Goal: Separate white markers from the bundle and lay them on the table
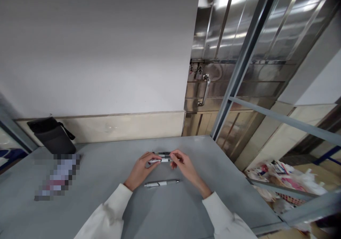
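Between my two hands a white-and-dark pen (164,160) lies crosswise, its ends in my fingers. My left hand (144,167) pinches its left end with thumb and fingertips. Closed on the right end is my right hand (183,163), which partly hides that tip. Just behind, a dark pen (163,153) shows on the table, partly covered by my fingers. Nearer to me, a white-and-silver pen (161,183) rests on the grey tabletop (165,214), apart from both hands.
A black pouch (53,135) with a strap leans at the back left against the wall (119,125). A pixelated item (58,178) lies before it. Grey metal posts (237,75) rise at the right, near a padlocked metal door (205,90). Bagged goods (287,178) sit beyond the right edge.
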A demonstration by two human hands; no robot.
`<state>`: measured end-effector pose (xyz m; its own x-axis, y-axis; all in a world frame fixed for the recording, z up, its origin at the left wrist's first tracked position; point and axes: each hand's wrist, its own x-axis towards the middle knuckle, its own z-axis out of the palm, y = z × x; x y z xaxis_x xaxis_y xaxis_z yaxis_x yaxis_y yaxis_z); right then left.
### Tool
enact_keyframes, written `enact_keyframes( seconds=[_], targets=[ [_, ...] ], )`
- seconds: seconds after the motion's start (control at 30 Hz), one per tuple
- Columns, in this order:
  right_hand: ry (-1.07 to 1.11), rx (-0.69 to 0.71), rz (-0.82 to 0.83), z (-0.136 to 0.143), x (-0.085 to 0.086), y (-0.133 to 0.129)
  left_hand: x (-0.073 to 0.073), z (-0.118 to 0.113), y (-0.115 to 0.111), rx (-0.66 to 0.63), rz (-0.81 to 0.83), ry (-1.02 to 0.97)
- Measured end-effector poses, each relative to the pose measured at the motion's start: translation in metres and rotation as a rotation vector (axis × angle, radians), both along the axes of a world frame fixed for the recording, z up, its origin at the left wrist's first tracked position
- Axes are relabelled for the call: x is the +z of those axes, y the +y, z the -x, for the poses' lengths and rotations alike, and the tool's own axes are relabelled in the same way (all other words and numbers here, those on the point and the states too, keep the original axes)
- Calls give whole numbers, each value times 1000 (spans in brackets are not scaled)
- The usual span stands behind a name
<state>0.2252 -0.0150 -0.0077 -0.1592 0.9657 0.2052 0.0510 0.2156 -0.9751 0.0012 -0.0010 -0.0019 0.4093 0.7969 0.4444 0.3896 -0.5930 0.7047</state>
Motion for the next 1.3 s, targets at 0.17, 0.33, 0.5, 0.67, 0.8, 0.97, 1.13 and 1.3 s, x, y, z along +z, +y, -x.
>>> enact_keyframes(
  seconds=[0.17, 0.33, 0.5, 0.67, 0.8, 0.97, 1.13, 1.3],
  targets=[
    [-4, 12, -8, 0, 1, -1, -1, 0, 0, 28, 4, -22],
    [-33, 29, 3, 0, -1, 0, 1, 0, 0, 14, 19, -11],
    [-46, -6, -14, -1, 2, -1, 1, 0, 0, 42, 5, -30],
    [-57, -5, -25, -1, 0, 0, -1, 0, 1, 42, 1, -49],
    [-63, 10, -24, -2, 0, 0, 1, -1, 0, 38, 7, -47],
    [-68, 18, -49, -2, 1, -1, 2, -1, -1, 24, 21, -50],
    [-62, 15, -46, -2, -1, 0, 0, -1, 0, 23, 27, -57],
    [-53, 16, -53, -2, -4, 2, 1, 0, 0, 23, 9, -53]
  ],
)
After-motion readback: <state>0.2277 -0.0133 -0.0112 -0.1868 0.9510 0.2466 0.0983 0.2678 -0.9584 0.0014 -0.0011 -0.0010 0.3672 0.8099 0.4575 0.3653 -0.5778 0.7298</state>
